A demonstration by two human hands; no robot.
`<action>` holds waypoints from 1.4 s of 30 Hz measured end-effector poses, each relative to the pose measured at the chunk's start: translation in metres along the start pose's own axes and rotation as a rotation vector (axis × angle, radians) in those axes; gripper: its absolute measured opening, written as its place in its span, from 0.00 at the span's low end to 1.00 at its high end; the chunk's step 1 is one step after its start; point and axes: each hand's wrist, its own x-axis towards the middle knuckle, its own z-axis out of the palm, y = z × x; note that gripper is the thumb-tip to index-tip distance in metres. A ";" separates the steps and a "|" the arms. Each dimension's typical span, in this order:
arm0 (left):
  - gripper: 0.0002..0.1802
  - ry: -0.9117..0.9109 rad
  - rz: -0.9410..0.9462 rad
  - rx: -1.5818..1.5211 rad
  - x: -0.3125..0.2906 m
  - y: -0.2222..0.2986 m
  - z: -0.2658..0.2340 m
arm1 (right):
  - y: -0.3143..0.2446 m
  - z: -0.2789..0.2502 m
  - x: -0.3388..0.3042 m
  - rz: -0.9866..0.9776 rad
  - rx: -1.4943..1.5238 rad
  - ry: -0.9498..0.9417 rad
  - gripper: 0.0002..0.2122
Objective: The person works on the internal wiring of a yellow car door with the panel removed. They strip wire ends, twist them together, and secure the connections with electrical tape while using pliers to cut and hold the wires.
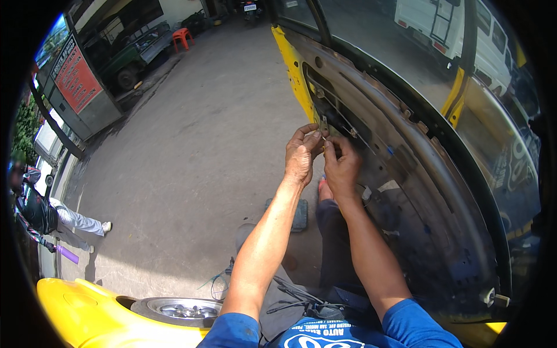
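Note:
A yellow car door (pixel 295 72) stands on my right with its trim off, its dark inner metal panel and openings bare. Beside the door's inner edge, my left hand (pixel 299 155) and my right hand (pixel 342 165) meet fingertip to fingertip. Both are closed in a pinch around something small, too small and too covered by the fingers to name. Just above the fingertips a small metal piece (pixel 324 123) shows against the panel opening. A thin rod (pixel 339 110) runs slantwise across that opening.
A yellow fender (pixel 87 307) and a wheel (pixel 184 308) lie at lower left. A dark green case (pixel 299 216) sits on the concrete beyond my arms. Farther off are a red stool (pixel 183 37), a green vehicle (pixel 125 55), a white van (pixel 432 29) and a walking person (pixel 43 211).

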 end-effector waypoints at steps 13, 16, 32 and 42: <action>0.17 -0.210 0.033 0.522 -0.010 0.023 -0.012 | 0.014 -0.014 0.004 0.230 0.171 -0.209 0.09; 0.13 -0.217 0.046 0.582 -0.008 0.033 -0.011 | 0.030 -0.016 0.007 0.182 0.146 -0.248 0.11; 0.17 -0.239 0.079 0.804 -0.008 0.049 -0.007 | -0.019 -0.044 0.019 -0.154 -0.434 -0.381 0.10; 0.20 -0.278 0.131 0.819 0.003 0.047 -0.023 | -0.042 -0.039 0.025 -0.129 -0.579 -0.603 0.09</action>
